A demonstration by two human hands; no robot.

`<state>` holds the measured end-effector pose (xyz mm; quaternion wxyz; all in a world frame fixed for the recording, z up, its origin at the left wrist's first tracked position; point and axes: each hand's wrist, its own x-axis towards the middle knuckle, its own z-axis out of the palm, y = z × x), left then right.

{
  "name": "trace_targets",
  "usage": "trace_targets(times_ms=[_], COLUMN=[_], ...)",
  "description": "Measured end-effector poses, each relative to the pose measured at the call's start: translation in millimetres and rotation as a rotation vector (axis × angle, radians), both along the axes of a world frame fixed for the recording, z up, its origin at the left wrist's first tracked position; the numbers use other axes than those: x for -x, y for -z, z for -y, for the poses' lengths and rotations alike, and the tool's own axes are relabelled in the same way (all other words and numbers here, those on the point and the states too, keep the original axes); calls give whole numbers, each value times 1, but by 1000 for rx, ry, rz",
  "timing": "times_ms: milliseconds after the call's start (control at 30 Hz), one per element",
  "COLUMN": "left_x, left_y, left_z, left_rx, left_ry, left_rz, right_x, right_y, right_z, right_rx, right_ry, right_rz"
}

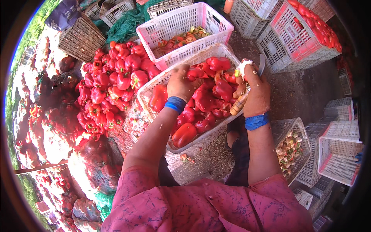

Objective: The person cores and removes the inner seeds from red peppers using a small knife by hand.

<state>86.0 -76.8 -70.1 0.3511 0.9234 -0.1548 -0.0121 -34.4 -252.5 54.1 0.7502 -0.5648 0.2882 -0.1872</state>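
In an orange work glove with a blue wrist band, my left hand point(180, 84) grips a red bell pepper point(196, 73) above the near white plastic crate point(150, 108). My right hand point(258, 92), gloved the same way, holds a knife by its wooden handle point(238, 105). The curved knife blade point(262, 64) shows beyond the knuckles. Between the right thumb and fingers is a pepper core point(242, 69) with white seeds and a bit of green stem. Hollowed red peppers point(204, 97) fill much of the crate below both hands.
A heap of whole red peppers point(111, 84) lies to the left, beside filled mesh sacks point(94, 162). Behind stands a pink-and-white crate point(185, 55) with pepper scraps. Stacked crates point(292, 43) rise at the back right. A crate of cores point(289, 150) sits by my right forearm.
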Motion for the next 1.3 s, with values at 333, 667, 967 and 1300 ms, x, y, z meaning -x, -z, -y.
trace_targets(times_ms=[333,667,967,1300], left_x=[-50,-42,-133,-200], left_y=[149,39,153,202], left_z=[54,-67,-227,-211], left_rx=[-700,121,260,257], left_ry=[56,3,-948,-1124], left_rz=[65,163,-265,-563], right_x=[-5,58,323,285], right_y=[7,28,136,116], right_z=[-14,108,253,210], right_rx=[138,467,1003,1127], right_ry=[-112,250,260,169], right_rz=[-120,-430,-1617,-1695])
